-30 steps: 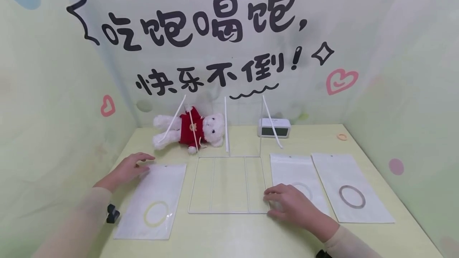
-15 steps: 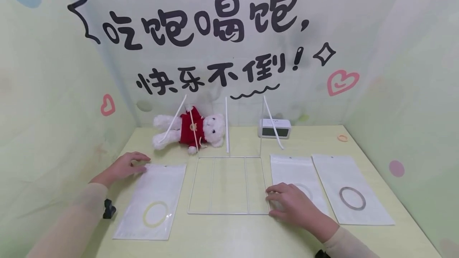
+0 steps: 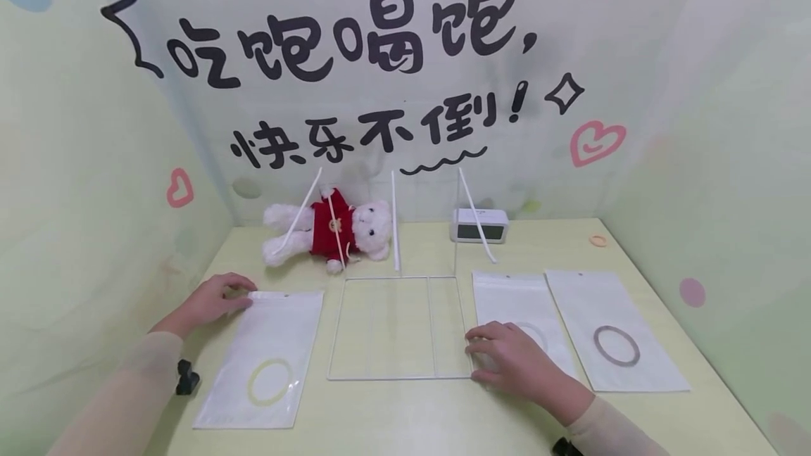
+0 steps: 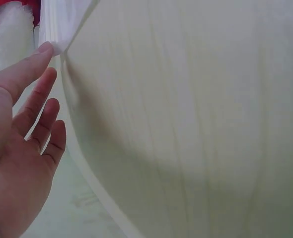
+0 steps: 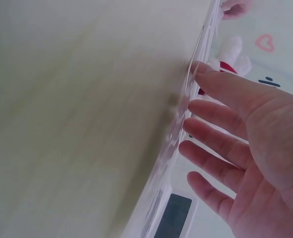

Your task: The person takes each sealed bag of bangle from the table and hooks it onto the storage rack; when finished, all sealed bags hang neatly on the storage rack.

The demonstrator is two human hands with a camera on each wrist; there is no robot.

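Note:
In the head view my left hand [image 3: 212, 299] is at the far left corner of a white flat bag [image 3: 279, 329] that shows a pale yellow ring [image 3: 250, 382]. In the left wrist view its thumb touches the bag's corner, the other fingers loosely bent below. My right hand [image 3: 519, 364] lies beside the right edge of a white wire rack [image 3: 399, 378], its fingertips near that edge. It partly covers a second white bag [image 3: 507, 294] with a whitish ring [image 3: 538, 335]. In the right wrist view its fingers are extended; whether they touch the rack is unclear.
A third white bag [image 3: 589, 301] with a brownish ring [image 3: 617, 366] lies at the right. Behind stand the rack's slanting prongs [image 3: 395, 224], a white plush bear [image 3: 370, 227] in red and a digital clock [image 3: 479, 226]. A small orange ring [image 3: 598, 240] lies far right.
My left hand has moved slightly left and nearer, its fingertips drawing back to the bag's corner. The right hand stays at the rack's edge. The head view has shifted a little.

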